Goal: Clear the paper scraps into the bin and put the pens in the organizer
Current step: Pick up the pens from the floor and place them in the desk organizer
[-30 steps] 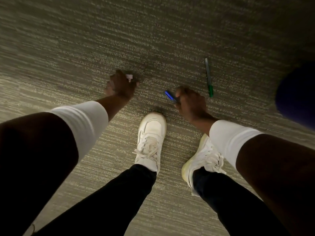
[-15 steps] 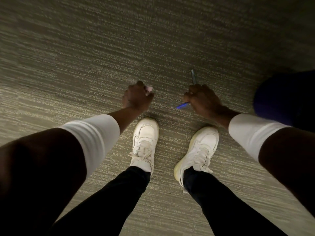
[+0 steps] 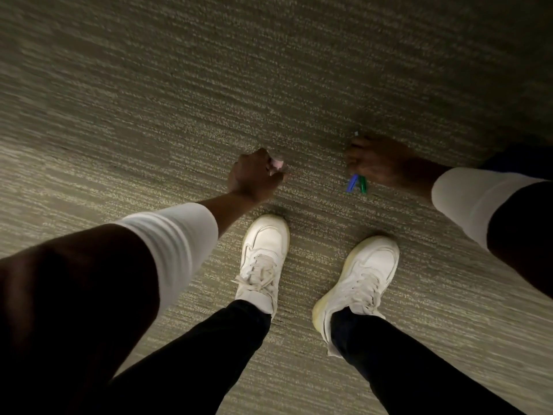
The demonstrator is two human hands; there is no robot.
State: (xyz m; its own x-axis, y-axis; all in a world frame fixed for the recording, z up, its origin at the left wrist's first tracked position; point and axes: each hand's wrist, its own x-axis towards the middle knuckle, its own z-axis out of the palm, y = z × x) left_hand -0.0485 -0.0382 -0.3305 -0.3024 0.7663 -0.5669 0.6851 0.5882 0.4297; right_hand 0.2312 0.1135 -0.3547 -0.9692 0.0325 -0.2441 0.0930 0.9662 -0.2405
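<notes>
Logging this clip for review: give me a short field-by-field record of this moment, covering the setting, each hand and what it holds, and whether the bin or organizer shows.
setting: carpet floor, person standing, bent forward, white shoes
left hand: closed on a small pale scrap
right hand: closed on a blue pen and a green pen, ends poking out
loose items on carpet: none visible
bin: not in view
organizer: not in view
dark blue shape by right arm: cannot identify

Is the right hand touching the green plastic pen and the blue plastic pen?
Touching. In the head view the right hand is closed around both; the blue plastic pen and green plastic pen stick out beneath the fist, ends side by side.
</notes>
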